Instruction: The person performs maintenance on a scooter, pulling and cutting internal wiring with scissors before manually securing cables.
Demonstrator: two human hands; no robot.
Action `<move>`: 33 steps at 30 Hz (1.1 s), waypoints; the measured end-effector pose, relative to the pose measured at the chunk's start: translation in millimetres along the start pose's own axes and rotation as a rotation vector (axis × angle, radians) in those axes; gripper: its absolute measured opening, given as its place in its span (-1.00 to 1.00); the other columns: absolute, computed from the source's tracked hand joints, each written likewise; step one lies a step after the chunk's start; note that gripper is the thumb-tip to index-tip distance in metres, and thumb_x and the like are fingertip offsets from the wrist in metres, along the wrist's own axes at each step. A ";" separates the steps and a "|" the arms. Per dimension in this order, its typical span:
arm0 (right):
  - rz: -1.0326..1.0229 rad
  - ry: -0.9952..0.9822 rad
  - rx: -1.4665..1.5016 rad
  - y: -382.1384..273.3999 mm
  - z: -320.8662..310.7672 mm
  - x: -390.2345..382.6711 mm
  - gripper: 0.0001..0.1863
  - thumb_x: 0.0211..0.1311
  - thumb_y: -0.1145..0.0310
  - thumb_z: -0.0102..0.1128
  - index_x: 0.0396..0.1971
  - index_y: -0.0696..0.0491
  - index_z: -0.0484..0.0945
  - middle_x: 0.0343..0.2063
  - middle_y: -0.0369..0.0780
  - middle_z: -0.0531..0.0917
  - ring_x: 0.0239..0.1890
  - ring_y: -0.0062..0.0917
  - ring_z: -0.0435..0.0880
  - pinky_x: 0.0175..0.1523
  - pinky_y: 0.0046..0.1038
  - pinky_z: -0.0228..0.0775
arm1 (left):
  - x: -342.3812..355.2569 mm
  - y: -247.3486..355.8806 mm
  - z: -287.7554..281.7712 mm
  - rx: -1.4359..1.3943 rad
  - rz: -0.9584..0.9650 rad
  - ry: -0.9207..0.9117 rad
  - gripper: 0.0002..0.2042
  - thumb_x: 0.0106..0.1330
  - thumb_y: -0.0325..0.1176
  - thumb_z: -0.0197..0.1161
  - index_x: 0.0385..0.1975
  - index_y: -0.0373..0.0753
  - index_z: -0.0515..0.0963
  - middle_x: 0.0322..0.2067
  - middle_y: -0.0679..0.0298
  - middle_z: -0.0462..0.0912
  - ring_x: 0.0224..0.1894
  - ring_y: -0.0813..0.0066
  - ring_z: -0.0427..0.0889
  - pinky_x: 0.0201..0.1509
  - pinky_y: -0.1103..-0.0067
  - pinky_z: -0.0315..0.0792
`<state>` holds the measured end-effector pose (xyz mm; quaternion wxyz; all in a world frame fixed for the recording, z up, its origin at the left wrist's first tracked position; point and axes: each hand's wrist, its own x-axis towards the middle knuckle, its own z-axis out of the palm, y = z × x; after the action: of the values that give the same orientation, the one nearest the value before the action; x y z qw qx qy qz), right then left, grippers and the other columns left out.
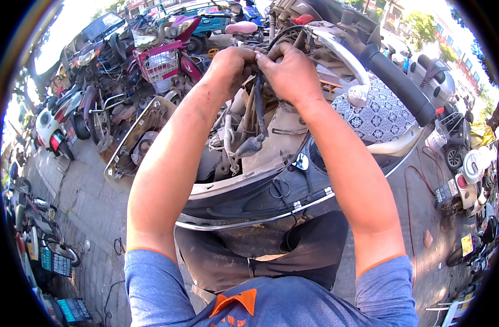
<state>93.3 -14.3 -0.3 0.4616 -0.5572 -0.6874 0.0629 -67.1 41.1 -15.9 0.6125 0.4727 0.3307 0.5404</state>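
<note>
My left hand [227, 71] and my right hand [292, 73] meet over the opened front of a scooter, fingertips pinched together on thin dark wiring [271, 44]. The exact piece between the fingers is too small to make out. Below them hangs a dark wrapped cable bundle [259, 103], with a grey rubber-like boot [249, 147] near its lower end. Dusty hoses and connectors [227, 139] lie inside the open body to the left. The scooter's handlebar grip [399, 87] and a bright curved lever [347, 60] stick out at the right.
A blue-and-white patterned seat cover [377, 111] lies right of my right forearm. A detached panel [118, 155] leans at the left. Parked scooters and piled parts [113, 60] crowd the far left; more machines [470, 180] stand at the right. A thin reddish hose [410, 218] runs along the paving.
</note>
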 end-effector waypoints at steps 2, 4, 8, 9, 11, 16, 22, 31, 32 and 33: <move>-0.018 0.024 0.006 2.0 1.0 -0.8 -0.57 0.28 -0.01 0.42 -0.23 0.13 0.75 -0.33 -0.08 0.83 -0.24 -0.24 0.82 -0.04 -0.29 0.61 | 1.6 -0.2 -0.9 -0.009 -0.004 -0.013 -0.82 0.39 -0.48 0.28 -0.09 -0.26 0.74 -0.31 0.40 0.67 -0.36 0.67 0.52 -0.27 0.72 0.37; 0.004 0.029 0.016 2.4 -0.1 -2.1 -0.56 0.26 -0.02 0.43 -0.25 0.13 0.76 -0.34 -0.10 0.83 -0.25 -0.26 0.82 -0.05 -0.30 0.61 | -2.7 -0.3 4.2 -0.022 -0.009 -0.014 -0.82 0.40 -0.50 0.27 -0.07 -0.26 0.73 -0.30 0.39 0.67 -0.36 0.67 0.52 -0.25 0.71 0.39; 0.039 0.019 -0.008 -6.8 -2.8 -4.4 -0.56 0.25 -0.01 0.43 -0.23 0.13 0.78 -0.31 -0.08 0.84 -0.22 -0.26 0.84 -0.03 -0.30 0.62 | -6.8 1.5 3.4 -0.034 0.007 -0.005 -0.82 0.42 -0.51 0.25 -0.06 -0.28 0.72 -0.27 0.38 0.68 -0.33 0.66 0.55 -0.20 0.69 0.44; 0.045 0.022 -0.016 -7.8 -3.5 -5.4 -0.57 0.25 0.00 0.43 -0.23 0.13 0.78 -0.30 -0.07 0.84 -0.21 -0.25 0.84 -0.03 -0.30 0.62 | -7.7 1.7 3.2 -0.031 0.008 -0.010 -0.82 0.43 -0.51 0.25 -0.06 -0.28 0.71 -0.26 0.37 0.68 -0.33 0.65 0.56 -0.19 0.68 0.46; 0.053 0.024 -0.026 -3.2 -1.5 -1.8 -0.58 0.25 0.02 0.42 -0.21 0.12 0.79 -0.30 -0.06 0.84 -0.20 -0.25 0.84 -0.01 -0.29 0.62 | -7.3 2.3 4.6 -0.017 0.016 -0.041 -0.82 0.43 -0.51 0.24 -0.05 -0.28 0.70 -0.26 0.36 0.68 -0.32 0.64 0.57 -0.19 0.67 0.46; 0.069 -0.018 0.093 5.4 0.9 5.3 -0.59 0.27 0.07 0.39 -0.16 0.15 0.78 -0.27 -0.03 0.84 -0.17 -0.23 0.84 0.04 -0.28 0.62 | 1.6 -2.8 -1.2 -0.027 0.052 -0.081 -0.82 0.45 -0.50 0.22 -0.03 -0.28 0.66 -0.27 0.34 0.69 -0.33 0.64 0.60 -0.21 0.69 0.48; 0.106 -0.006 0.075 12.0 8.0 8.2 -0.60 0.35 0.13 0.33 -0.07 0.18 0.74 -0.20 -0.01 0.83 -0.11 -0.28 0.82 0.09 -0.31 0.59 | -1.3 -1.0 -0.9 -0.005 0.059 -0.082 -0.85 0.47 -0.47 0.25 -0.04 -0.27 0.65 -0.24 0.33 0.71 -0.31 0.64 0.63 -0.18 0.71 0.51; 0.101 0.011 0.247 19.2 11.8 8.7 -0.73 0.24 0.19 0.33 -0.25 0.09 0.74 -0.25 -0.04 0.82 -0.10 -0.15 0.81 0.10 -0.23 0.59 | 2.7 7.4 2.2 0.048 -0.059 -0.051 -0.89 0.52 -0.37 0.25 -0.13 -0.22 0.66 -0.31 0.33 0.73 -0.34 0.59 0.68 -0.27 0.68 0.56; 0.109 0.013 0.253 19.5 12.6 8.7 -0.73 0.24 0.19 0.34 -0.24 0.09 0.74 -0.24 -0.05 0.82 -0.10 -0.16 0.81 0.10 -0.24 0.59 | 3.5 9.4 1.7 0.062 -0.073 -0.057 -0.89 0.51 -0.36 0.24 -0.14 -0.21 0.66 -0.32 0.34 0.73 -0.34 0.59 0.67 -0.27 0.67 0.57; 0.118 0.015 0.260 19.9 13.2 8.1 -0.73 0.24 0.19 0.35 -0.24 0.08 0.74 -0.24 -0.06 0.83 -0.10 -0.17 0.81 0.10 -0.24 0.59 | 5.3 11.2 0.8 0.077 -0.089 -0.062 -0.89 0.51 -0.36 0.24 -0.15 -0.21 0.67 -0.32 0.34 0.72 -0.35 0.59 0.67 -0.26 0.66 0.57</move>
<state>98.4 5.4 -15.2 0.5305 -0.5325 -0.6362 0.1740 -69.2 45.8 -4.6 0.6271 0.4973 0.3528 0.4846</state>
